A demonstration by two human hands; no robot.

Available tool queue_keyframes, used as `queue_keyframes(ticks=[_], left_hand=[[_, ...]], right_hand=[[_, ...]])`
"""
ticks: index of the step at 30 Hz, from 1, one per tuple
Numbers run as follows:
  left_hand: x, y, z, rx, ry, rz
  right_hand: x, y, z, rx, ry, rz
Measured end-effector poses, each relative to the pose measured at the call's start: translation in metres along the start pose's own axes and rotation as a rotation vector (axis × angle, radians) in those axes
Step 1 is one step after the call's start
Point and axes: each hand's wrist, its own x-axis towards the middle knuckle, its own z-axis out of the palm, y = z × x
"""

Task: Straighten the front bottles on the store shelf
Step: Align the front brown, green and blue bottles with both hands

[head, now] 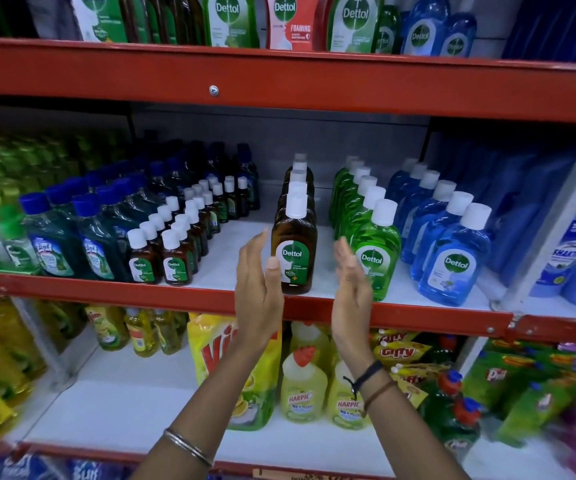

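A brown Dettol bottle [295, 247] with a white cap stands upright at the front of its row on the middle shelf [189, 294]. My left hand [258, 289] is raised flat just left of it, fingers straight, thumb close to the label. My right hand [350, 289] is held flat just right of it, in front of the green Dettol bottle [378, 251]. Neither hand grips anything. A blue Dettol bottle [454, 261] heads the row further right. Two small brown Dettol bottles [156, 258] front the rows to the left.
Dark green bottles with blue caps [72, 237] fill the shelf's left part. A red shelf edge [279, 81] runs overhead. Below are yellow refill pouches [224, 351] and Harpic bottles [302, 386]. Blue packs [570, 251] stand at the far right.
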Motion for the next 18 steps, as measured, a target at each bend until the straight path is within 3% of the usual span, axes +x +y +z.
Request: queue_keyframes(ticks=[1, 3, 6, 11, 18], left_hand=[[-0.006, 0.006, 0.007, -0.03, 0.035, 0.08], [-0.017, 0.019, 0.025, -0.117, -0.058, 0.156], [-0.022, 0.04, 0.056, -0.209, -0.319, 0.025], [-0.011, 0.038, 0.093, -0.24, -0.371, -0.254], [-0.012, 0.04, 0.094, -0.309, -0.366, -0.291]], right_hand=[[-0.003, -0.001, -0.008, -0.002, 0.07, -0.069], [-0.005, 0.002, -0.025, -0.042, 0.197, -0.166], [0.001, 0.007, -0.047, -0.082, 0.27, -0.134], [0.016, 0.003, -0.068, -0.05, 0.131, 0.029], [0.032, 0.005, -0.088, -0.052, 0.033, 0.123]])
